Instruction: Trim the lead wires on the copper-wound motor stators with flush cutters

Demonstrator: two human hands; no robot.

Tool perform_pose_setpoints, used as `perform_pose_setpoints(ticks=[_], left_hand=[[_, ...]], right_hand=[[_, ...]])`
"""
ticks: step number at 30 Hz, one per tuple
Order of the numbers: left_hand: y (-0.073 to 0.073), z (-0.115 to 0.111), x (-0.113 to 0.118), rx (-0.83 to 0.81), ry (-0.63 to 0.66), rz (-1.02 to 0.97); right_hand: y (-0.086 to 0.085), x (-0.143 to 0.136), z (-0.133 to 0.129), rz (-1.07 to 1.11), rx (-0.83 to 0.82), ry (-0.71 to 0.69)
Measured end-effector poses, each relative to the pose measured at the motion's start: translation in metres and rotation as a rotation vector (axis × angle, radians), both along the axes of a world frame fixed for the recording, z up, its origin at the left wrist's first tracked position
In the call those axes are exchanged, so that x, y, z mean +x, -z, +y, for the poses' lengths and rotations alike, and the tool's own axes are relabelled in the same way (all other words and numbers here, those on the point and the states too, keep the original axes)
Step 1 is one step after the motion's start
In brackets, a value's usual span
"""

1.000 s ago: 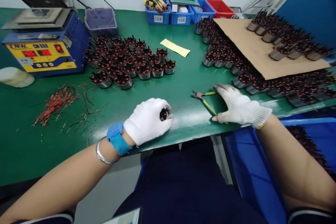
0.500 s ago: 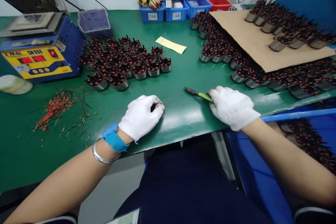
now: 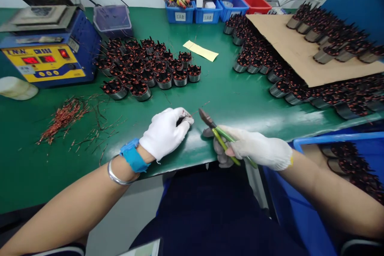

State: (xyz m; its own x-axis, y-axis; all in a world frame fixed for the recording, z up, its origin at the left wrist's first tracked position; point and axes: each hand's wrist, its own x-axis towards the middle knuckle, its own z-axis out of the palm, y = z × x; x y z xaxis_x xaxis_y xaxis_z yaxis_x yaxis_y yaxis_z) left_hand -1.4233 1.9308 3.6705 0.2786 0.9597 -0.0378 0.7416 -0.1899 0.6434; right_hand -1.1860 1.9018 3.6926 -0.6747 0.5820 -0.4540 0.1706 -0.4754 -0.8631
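Observation:
My left hand (image 3: pixel 165 133), in a white glove, rests near the table's front edge with fingers curled in a pinch. A thin wire (image 3: pixel 201 109) juts out by its fingertips; whatever else lies inside the grip is hidden. In my right hand (image 3: pixel 250 146), also gloved, are green-handled wire cutters (image 3: pixel 219 134), their dark jaws pointing up and left, a short way right of my left fingertips. Further back on the left stands a group of wound motor stators (image 3: pixel 163 80) with copper coils and loose wire ends.
Copper wire clippings (image 3: pixel 64 120) lie left of my left hand. Behind them is a blue machine (image 3: pixel 48 62) with red digits. More stators (image 3: pixel 279 88) and a cardboard sheet (image 3: pixel 277 36) fill the right. A blue crate (image 3: pixel 339 138) stands below the table edge. Tool boxes (image 3: pixel 180 16) line the back.
My right hand has moved left and turned, bringing the wire cutters up close to my left hand. My left hand keeps its pinch. The whole view has shifted slightly.

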Motion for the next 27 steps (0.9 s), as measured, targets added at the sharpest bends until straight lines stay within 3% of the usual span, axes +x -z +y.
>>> perform_pose_setpoints(ticks=[6,14,21,27], left_hand=[[-0.002,-0.001,-0.001,0.023,0.039,0.007],[-0.004,0.000,-0.001,0.000,0.047,0.029],[-0.004,0.000,-0.001,0.007,0.049,0.037],[-0.005,0.000,-0.001,0.033,0.063,0.050]], right_hand=[[-0.008,-0.005,0.013,-0.099,-0.076,-0.154],[-0.008,-0.012,0.016,-0.145,-0.103,-0.133],[-0.009,-0.007,0.017,-0.129,-0.012,-0.196],[-0.012,-0.008,0.016,-0.121,-0.014,-0.158]])
